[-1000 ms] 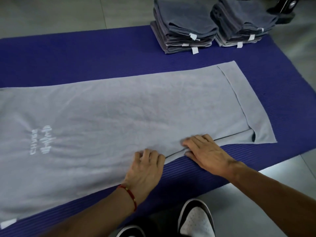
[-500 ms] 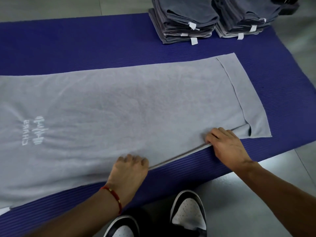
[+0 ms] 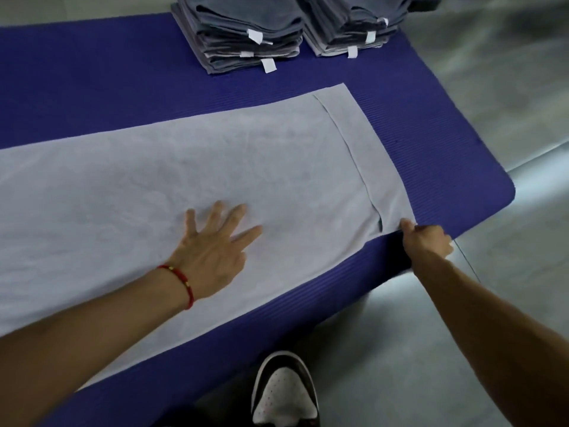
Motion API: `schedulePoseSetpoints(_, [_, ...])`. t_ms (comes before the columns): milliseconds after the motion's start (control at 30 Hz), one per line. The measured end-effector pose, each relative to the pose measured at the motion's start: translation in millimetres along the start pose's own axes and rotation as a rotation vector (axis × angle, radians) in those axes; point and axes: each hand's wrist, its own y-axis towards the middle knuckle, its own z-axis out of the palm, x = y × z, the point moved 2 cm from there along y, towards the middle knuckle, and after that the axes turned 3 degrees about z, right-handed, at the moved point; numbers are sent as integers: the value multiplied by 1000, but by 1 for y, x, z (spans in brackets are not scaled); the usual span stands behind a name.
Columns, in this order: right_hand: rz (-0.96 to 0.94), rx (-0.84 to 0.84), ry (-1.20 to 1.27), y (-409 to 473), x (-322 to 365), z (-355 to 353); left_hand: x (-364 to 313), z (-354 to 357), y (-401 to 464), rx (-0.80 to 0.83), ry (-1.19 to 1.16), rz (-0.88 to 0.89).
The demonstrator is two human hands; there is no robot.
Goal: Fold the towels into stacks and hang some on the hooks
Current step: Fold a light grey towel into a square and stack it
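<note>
A long light-grey towel (image 3: 215, 167) lies spread flat across a purple mat (image 3: 92, 78), its right end folded over into a narrow band. My left hand (image 3: 215, 245) rests flat on the towel's middle with fingers spread. My right hand (image 3: 426, 238) pinches the towel's near right corner at the mat's front edge. Two stacks of folded dark-grey towels stand at the back of the mat: the left stack (image 3: 243, 29) and the right stack (image 3: 354, 20), both with white tags facing me.
The mat's rounded right corner (image 3: 505, 192) ends on a grey tiled floor (image 3: 492, 303). A black-and-white shoe (image 3: 283, 392) shows below the mat's front edge.
My left hand moved from the towel's near edge up onto its middle and spread flat. My right hand slid right along the near edge to the corner and pinched it.
</note>
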Motion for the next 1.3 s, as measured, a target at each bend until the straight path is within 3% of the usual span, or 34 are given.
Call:
schedulePoseSetpoints(200, [-23, -31, 156, 23, 1, -4, 4, 27, -3, -10, -35, 1])
schedulePoseSetpoints(333, [10, -221, -52, 10, 14, -8, 8, 36, -3, -97, -79, 9])
schedulePoseSetpoints(400, [-286, -302, -120, -13, 39, -2, 9, 37, -8, -130, -107, 14])
schedulePoseSetpoints(467, [-696, -147, -234, -38, 63, 19, 17, 40, -18, -156, -92, -41])
schedulePoseSetpoints(567, [-937, 86, -424, -76, 90, 60, 44, 51, -53, -196, -129, -245])
schedulePoseSetpoints(667, [-1235, 118, -544, -136, 111, 91, 84, 67, -103, -185, -207, -498])
schedulePoseSetpoints(833, [-1940, 131, -702, -229, 141, 134, 139, 92, -196, -169, -330, -929])
schedulePoseSetpoints(933, [-2228, 132, -735, -283, 160, 162, 161, 106, -240, -147, -398, -1070])
schedulePoseSetpoints(1000, [-2267, 124, -685, -330, 165, 185, 171, 114, -263, -154, -424, -1140])
schedulePoseSetpoints(1167, [-2161, 198, -481, -467, 128, 231, 172, 135, -322, -143, -432, -1314])
schedulePoseSetpoints(1300, [-2143, 308, -507, -519, 90, 239, 158, 147, -377, -213, -473, -1497])
